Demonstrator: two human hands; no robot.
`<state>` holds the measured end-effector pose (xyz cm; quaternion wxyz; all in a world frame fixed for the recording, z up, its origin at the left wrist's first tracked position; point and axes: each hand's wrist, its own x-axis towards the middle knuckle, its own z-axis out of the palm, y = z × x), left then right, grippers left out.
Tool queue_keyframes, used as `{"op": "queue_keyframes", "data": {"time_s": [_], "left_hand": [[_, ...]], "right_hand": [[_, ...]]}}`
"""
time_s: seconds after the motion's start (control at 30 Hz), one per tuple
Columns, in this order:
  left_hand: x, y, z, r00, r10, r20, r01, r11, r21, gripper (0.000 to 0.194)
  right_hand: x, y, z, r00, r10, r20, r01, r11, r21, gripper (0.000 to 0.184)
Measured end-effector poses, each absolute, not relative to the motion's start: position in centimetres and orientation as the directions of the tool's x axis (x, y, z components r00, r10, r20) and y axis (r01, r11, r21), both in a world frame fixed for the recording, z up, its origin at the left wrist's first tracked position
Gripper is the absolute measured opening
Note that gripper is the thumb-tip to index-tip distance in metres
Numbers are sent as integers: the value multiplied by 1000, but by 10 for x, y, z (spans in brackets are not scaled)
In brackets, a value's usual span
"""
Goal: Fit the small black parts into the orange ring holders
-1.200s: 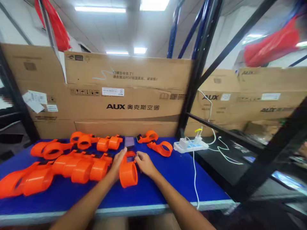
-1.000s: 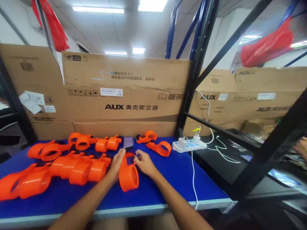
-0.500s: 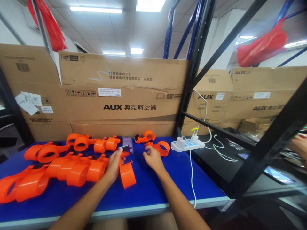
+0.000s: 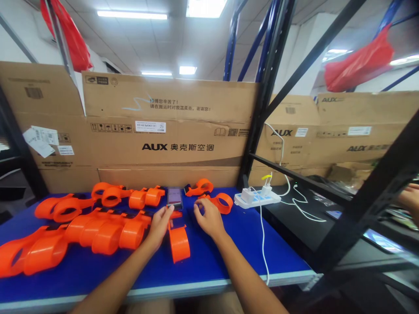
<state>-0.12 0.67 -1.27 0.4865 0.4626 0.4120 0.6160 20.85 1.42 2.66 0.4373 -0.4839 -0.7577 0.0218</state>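
My left hand point(image 4: 161, 222) is closed on an orange plastic tape dispenser point(image 4: 180, 245), its round hub hanging down to the right of my fingers. My right hand point(image 4: 209, 217) is held above the blue table, fingers curled and thumb near the index finger; whether anything is between them is hidden. Just behind it lies another orange tape dispenser point(image 4: 224, 203), with one more tape dispenser point(image 4: 202, 186) further back. A phone point(image 4: 174, 197) with its screen lit lies beyond my left hand. Several orange tape dispensers point(image 4: 106, 235) are lined up in rows on the left.
A white power strip point(image 4: 257, 198) with plugged-in chargers stands at the table's right, its white cable point(image 4: 262, 244) hanging over the front edge. Cardboard sheets point(image 4: 176, 126) wall off the back. A black rack post point(image 4: 258, 109) rises at right; beyond it is another person's hand point(image 4: 410, 196).
My left hand has moved slightly right with the tape dispenser and tilted it, so its dark upper end no longer shows. My right hand has turned a little, fingers still curled.
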Motion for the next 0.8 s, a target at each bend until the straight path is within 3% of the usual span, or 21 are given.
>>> {"op": "queue_keyframes", "data": {"time_s": [0.1, 0.2, 0.4, 0.63, 0.8], "left_hand": [[-1, 8, -12, -77, 980, 184, -217, -196, 956, 53], [-1, 7, -11, -83, 976, 200, -225, -214, 951, 48], [3, -1, -3, 11, 977, 212, -255, -203, 946, 47], [9, -9, 0, 80, 969, 235, -231, -211, 950, 49], [9, -8, -1, 40, 983, 179, -272, -161, 949, 44]], "right_hand": [[200, 7, 30, -337, 682, 649, 542, 704, -459, 25], [192, 4, 27, -391, 683, 617, 480, 724, -496, 37], [184, 2, 20, -346, 733, 586, 523, 669, -528, 38], [180, -4, 18, -325, 720, 614, 597, 659, -457, 36], [179, -5, 19, -379, 706, 598, 575, 686, -446, 32]]}}
